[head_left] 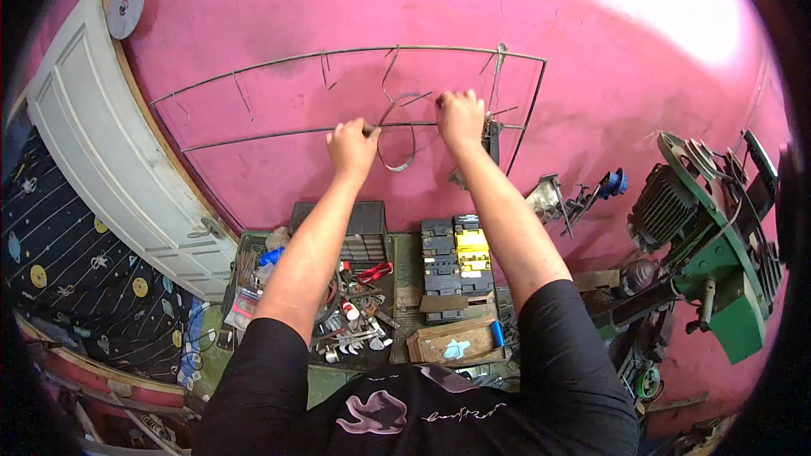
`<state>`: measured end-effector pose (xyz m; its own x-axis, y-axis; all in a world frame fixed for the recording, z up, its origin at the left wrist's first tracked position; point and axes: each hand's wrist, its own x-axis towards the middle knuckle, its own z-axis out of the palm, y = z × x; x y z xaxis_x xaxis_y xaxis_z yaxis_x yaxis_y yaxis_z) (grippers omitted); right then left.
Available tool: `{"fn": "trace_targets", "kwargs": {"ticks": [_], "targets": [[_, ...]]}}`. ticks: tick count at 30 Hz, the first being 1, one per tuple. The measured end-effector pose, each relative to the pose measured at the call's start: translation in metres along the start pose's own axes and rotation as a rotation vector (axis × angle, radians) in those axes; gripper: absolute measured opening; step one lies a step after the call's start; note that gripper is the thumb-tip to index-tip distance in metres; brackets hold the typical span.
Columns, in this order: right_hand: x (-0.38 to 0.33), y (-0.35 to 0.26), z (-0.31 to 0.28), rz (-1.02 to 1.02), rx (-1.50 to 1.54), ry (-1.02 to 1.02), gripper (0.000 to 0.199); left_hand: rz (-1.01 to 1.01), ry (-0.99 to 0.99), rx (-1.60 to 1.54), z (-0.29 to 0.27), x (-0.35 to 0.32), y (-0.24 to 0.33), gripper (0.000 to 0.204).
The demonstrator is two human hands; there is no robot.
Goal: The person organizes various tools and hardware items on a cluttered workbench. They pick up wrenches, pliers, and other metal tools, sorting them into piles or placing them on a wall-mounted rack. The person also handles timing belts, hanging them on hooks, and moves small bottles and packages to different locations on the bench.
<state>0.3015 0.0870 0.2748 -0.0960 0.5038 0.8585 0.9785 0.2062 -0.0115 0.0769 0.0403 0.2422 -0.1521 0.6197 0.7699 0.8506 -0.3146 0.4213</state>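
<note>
Both my arms reach up to a thin metal rack (338, 51) on the pink wall, with bent wire hooks along its upper bar. My left hand (351, 150) is closed in front of the lower bar (279, 137), a small dark piece showing at its fingertips. A little higher and to the right, my right hand (462, 121) is closed too, with something dark at its thumb side. Between them a thin looped band (411, 156) hangs below the lower bar. Whether either hand grips the band, I cannot tell. Beside my right hand, a dark tool (493, 139) hangs from the rack.
Below stands a bench with a grey drawer cabinet (365, 228), scattered hand tools (363, 312), black and yellow cases (439, 262) and a wooden box (452, 342). A green machine (718, 262) is at the right. A white door (101, 110) stands at the left.
</note>
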Motion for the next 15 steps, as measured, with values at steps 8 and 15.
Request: {"fn": "trace_targets", "kwargs": {"ticks": [8,15], "targets": [[-0.07,-0.021,0.045,0.007,0.151,-0.07,0.014,-0.106,-0.041,0.023,0.034,-0.05,-0.021,0.017],[-0.117,-0.032,0.059,0.206,0.255,-0.268,0.022,-0.192,-0.15,-0.093,0.05,-0.089,-0.019,0.018]]}}
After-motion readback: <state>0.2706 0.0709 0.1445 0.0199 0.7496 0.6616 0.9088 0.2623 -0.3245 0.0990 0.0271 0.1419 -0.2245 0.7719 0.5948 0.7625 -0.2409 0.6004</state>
